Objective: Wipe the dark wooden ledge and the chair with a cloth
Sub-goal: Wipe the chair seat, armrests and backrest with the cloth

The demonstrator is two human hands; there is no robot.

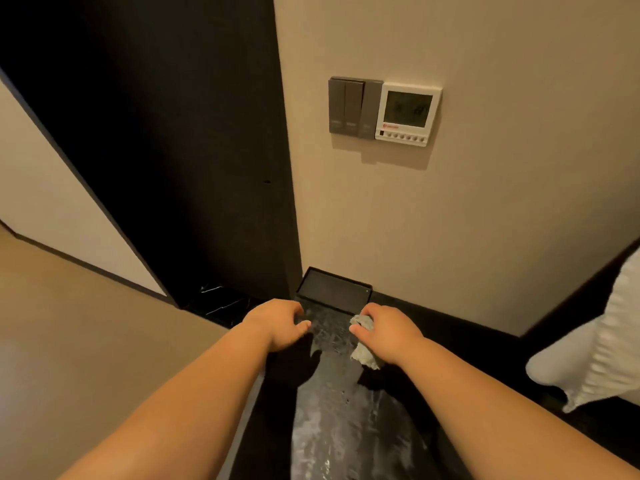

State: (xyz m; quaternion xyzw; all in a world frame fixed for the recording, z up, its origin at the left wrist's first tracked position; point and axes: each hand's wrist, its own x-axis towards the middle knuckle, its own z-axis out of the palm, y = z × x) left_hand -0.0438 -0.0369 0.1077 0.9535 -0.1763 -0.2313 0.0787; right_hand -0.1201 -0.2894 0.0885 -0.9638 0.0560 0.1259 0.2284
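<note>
**Ledge, dark wood, with cloth in hand**

Head view. Dark wooden ledge (346, 427): runs from the lower edge of the frame up to the beige wall (485, 220); its glossy top carries pale wet streaks along the middle.

Cloth (363, 344): pale grey and crumpled, bunched in the right hand (388, 332), whose fingers close round it. A loose end hangs below the palm, just above the ledge near its far end.

Left hand (277, 323): fingers bent downward at the near left corner of a black box (332, 289); whether they grip it cannot be told.

Black box: stands at the ledge's far end, against the wall.

Grey switch panel (353, 107) and white thermostat (408, 112): side by side on the wall, touching.

Dark door panel (156, 133): left of the wall.

White bedding (602, 341): at the right edge.
</note>
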